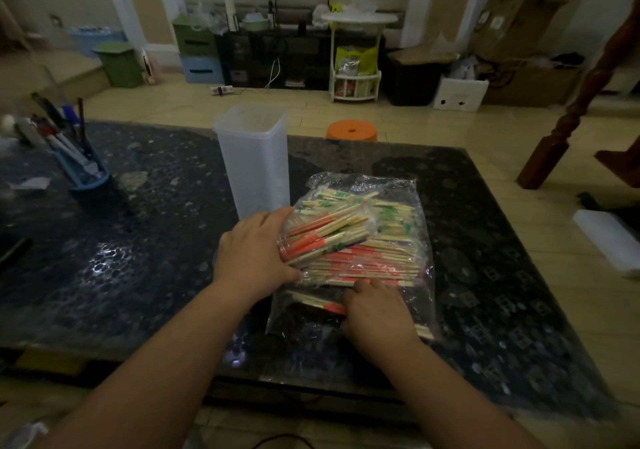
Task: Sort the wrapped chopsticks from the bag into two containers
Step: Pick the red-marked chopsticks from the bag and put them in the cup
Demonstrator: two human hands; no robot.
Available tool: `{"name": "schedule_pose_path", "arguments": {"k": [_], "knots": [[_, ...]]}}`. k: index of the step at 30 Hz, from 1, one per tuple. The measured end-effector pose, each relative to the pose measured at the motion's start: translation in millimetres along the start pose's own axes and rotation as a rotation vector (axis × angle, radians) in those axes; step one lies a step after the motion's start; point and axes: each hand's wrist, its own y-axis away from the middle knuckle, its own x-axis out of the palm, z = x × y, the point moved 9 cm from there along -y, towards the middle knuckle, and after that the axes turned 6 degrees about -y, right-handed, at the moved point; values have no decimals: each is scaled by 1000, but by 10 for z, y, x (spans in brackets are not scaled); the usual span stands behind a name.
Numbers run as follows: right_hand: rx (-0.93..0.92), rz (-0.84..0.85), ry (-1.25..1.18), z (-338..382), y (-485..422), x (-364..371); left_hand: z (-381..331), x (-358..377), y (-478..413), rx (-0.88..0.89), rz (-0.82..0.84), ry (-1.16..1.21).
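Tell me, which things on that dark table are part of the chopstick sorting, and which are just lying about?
Part of the job: clear bag, wrapped chopsticks, tall clear container, left hand gripping a bundle, right hand on the bag.

Just lying about: blue pen holder, orange stool, scrap of paper.

Pretty clearly someone's living room at home. Dark speckled stone worktop (pixel 145 227) sits low over a beige tiled floor (pixel 502 137), with an orange plastic stool (pixel 351 131) just behind it. Back wall's lined with a black shelf unit (pixel 273 57), green and blue storage bins (pixel 195 50), cardboard boxes (pixel 512 23) and a white snack rack (pixel 356 57).
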Motion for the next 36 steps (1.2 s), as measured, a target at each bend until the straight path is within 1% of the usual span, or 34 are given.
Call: {"name": "schedule_pose_path", "arguments": {"k": [6, 8, 12, 14, 16, 18, 19, 20, 21, 23, 24, 25, 26, 27, 29, 30, 31, 32, 34, 36], "knots": [[-20, -1, -98, 132, 98, -444, 39, -50, -15, -23, -6, 9], [-54, -26, -46, 173, 114, -607, 62, -62, -20, -35, -8, 9], [-63, -98, 86, 163, 161, -945, 97, -74, -19, -51, -8, 13], [-95, -162, 112, 173, 184, -1112, 111, -83, -22, -60, -8, 14], [-158, -283, 109, 186, 191, -1276, 127, -89, -23, -69, -10, 13], [-184, -400, 48, 138, 182, -1363, 134, -86, -28, -70, -8, 18], [-235, -452, 16, 148, 195, -1396, 132, -82, -28, -70, -3, 23], [-275, -480, -46, 158, 218, -1421, 129, -80, -25, -69, -1, 27], [-294, -516, -172, 140, 248, -1462, 123, -79, -25, -66, -2, 28], [-141, -510, -771, -93, 237, -1505, 105, -79, -18, -59, -8, 21], [-64, -475, -1078, -188, 209, -1442, 98, -77, -17, -55, -12, 18], [-22, -499, -1254, -264, 203, -1409, 91, -81, -17, -49, -18, 17], [-31, -586, -1286, -323, 229, -1441, 82, -85, -18, -39, -26, 21], [-77, -703, -1226, -349, 274, -1530, 71, -94, -20, -26, -37, 27], [-158, -887, -1016, -343, 368, -1676, 51, -101, -21, -7, -47, 24], [-176, -947, -994, -353, 393, -1703, 43, -98, -20, -2, -49, 13], [-166, -966, -1034, -383, 392, -1698, 34, -97, -17, 3, -53, 0], [-133, -946, -1127, -422, 366, -1670, 25, -91, -13, 10, -57, -12], [-32, -820, -1386, -458, 268, -1548, 3, -78, -10, 32, -66, -23], [93, -705, -1540, -502, 195, -1388, -17, -70, -10, 56, -77, -20]]}}
